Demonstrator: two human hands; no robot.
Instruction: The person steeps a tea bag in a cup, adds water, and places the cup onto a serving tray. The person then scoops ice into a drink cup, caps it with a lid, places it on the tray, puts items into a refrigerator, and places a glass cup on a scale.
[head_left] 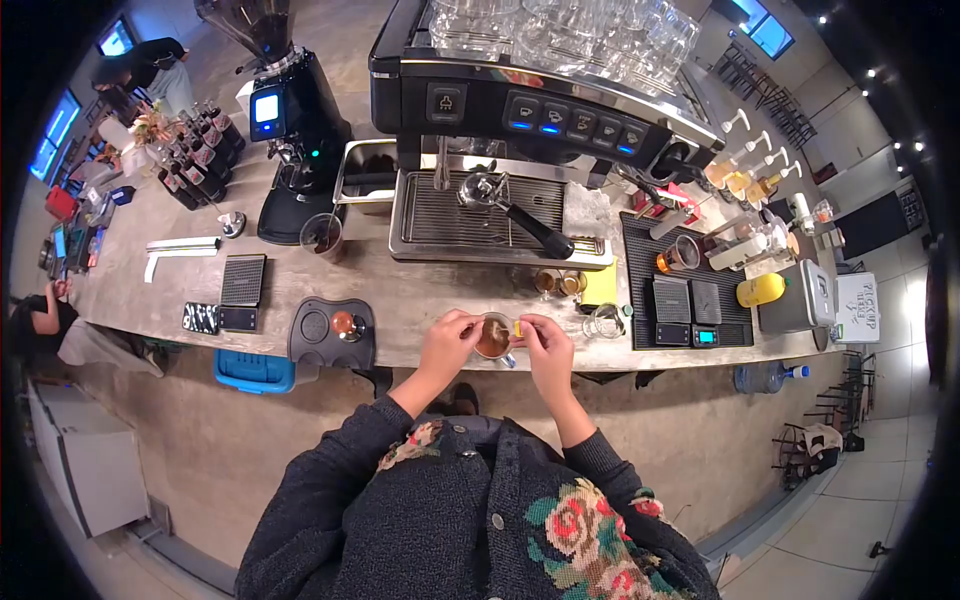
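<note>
A clear glass cup [493, 337] of brown liquid stands at the counter's front edge, between my hands. My left hand [452, 338] is at the cup's left side, its fingers pinched together; what they hold, if anything, is too small to tell. On the right, my right hand [545, 345] pinches a small yellow tag [518, 328] beside the cup's rim. Two small glasses of brown liquid [559, 283] stand behind the cup, near a yellow cloth [600, 287]. A small glass pitcher [605, 321] is to the right of my right hand.
An espresso machine [500, 215] with a portafilter [520, 215] stands behind my hands. At left are a tamping mat [305, 345], a scale [240, 290] and a grinder [300, 130]. Scales [688, 310] and a yellow bottle [760, 290] stand at right. Two people are at far left.
</note>
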